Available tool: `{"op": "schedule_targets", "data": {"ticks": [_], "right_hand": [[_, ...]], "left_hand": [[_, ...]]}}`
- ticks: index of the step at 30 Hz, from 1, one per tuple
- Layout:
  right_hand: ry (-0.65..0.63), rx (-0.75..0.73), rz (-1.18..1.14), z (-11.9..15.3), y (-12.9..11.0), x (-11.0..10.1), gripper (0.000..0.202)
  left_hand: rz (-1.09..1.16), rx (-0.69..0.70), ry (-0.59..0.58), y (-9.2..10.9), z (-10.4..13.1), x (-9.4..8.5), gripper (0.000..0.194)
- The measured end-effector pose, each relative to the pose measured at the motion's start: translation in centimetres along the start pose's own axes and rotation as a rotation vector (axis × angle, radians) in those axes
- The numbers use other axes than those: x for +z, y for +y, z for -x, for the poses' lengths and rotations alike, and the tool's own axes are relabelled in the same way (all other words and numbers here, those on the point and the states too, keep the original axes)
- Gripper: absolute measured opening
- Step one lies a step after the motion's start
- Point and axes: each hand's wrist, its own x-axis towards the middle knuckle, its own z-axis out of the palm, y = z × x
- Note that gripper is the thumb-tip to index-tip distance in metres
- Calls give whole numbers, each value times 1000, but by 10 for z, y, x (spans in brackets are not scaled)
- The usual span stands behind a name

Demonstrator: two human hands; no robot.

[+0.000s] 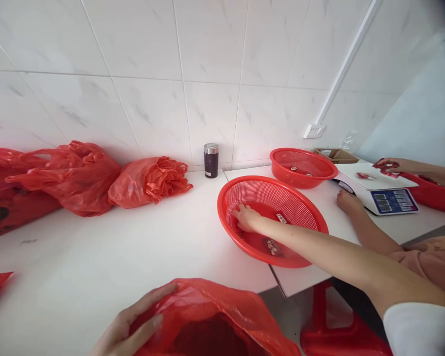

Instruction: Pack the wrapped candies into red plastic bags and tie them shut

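Note:
At the bottom of the view, my left hand point(131, 321) is closed on the edge of a red plastic bag point(222, 296), which gapes open in front of me. My right hand point(246, 217) reaches into a red mesh basket point(224, 212) and rests near its left inner wall. Its fingers are curled, and their tips and anything between them are partly hidden. Inside the basket, a small packet point(273, 247) lies near the front, and another small packet point(282, 217) with a white label lies behind my forearm.
A dark tumbler point(211, 160) stands by the wall, right of several red bags point(148, 183). Behind my basket is a second red basket point(304, 180). At right, another person's hands point(350, 201) are beside a white scale point(378, 190). A red stool point(341, 336) stands below the table.

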Motion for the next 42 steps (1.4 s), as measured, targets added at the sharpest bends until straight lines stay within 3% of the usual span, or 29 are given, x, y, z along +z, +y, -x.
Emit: {"op": "schedule_targets", "data": {"ticks": [3, 9, 14, 16, 18, 20, 23, 29, 32, 36, 39, 42], "right_hand": [[-24, -27, -17, -1, 15, -5, 35], [-140, -91, -64, 4, 40, -20, 32], [-319, -154, 12, 42, 22, -14, 77], [-293, -149, 52, 53, 11, -7, 74], [-194, -133, 46, 54, 4, -1, 55], [-126, -116, 9, 47, 2, 1, 40], [-121, -82, -61, 23, 11, -5, 36], [-117, -39, -242, -17, 25, -52, 31], [-77, -101, -363, -8, 10, -81, 24], [-21, -275, -543, 42, -34, -107, 22], [-190, -489, -773, 90, -74, -96, 23], [-424, -562, -708, 121, -102, -56, 28]], "left_hand": [[93, -19, 91, 6, 1, 4, 56], [66, 29, 194, 9, 0, 4, 54], [12, 21, 160, 0, -4, -1, 58], [28, 8, 130, -2, -7, -1, 61], [42, -3, 116, -3, -9, -1, 64], [43, -6, 100, -5, -10, -2, 64], [20, 20, 86, -10, -11, -3, 62], [-73, 86, 167, -12, -11, 2, 62], [-115, 106, 272, -4, -9, 9, 72], [-161, 131, 293, 9, -12, 20, 77], [-134, 165, 300, 21, -20, 27, 74], [-105, 199, 282, 31, -28, 33, 73]]}}
